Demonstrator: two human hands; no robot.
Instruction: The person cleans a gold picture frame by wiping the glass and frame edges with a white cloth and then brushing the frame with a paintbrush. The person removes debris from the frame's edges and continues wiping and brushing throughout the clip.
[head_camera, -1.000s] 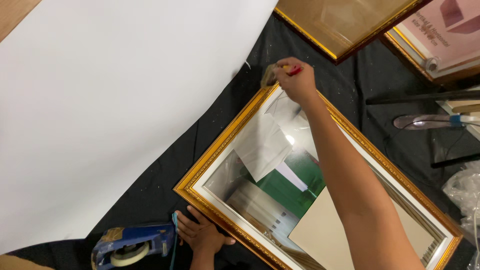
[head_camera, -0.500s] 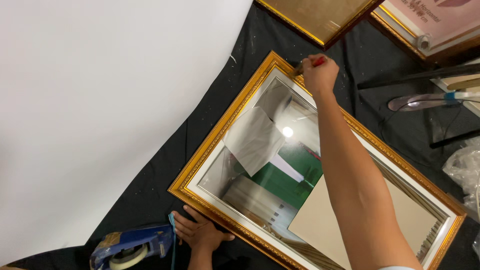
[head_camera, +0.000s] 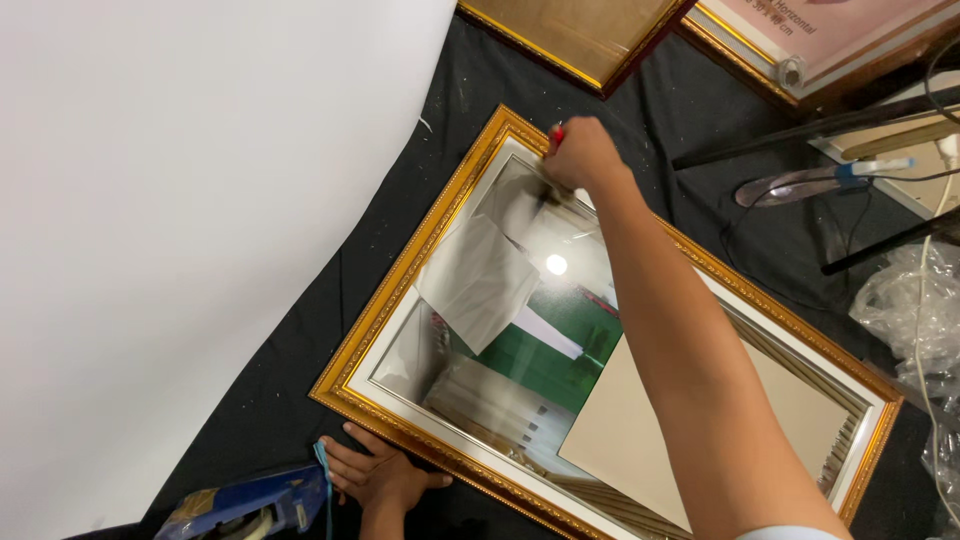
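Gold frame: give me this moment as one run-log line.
right hand grips red-handled tool at gold frame top corner, on the glass | left hand flat at the frame's bottom edge | tape dispenser beside it | white sheet alongside

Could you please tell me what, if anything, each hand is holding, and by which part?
The right hand grips a small red-tipped tool, mostly hidden in the fist. The left hand holds nothing; it rests flat against the gold frame's lower corner.
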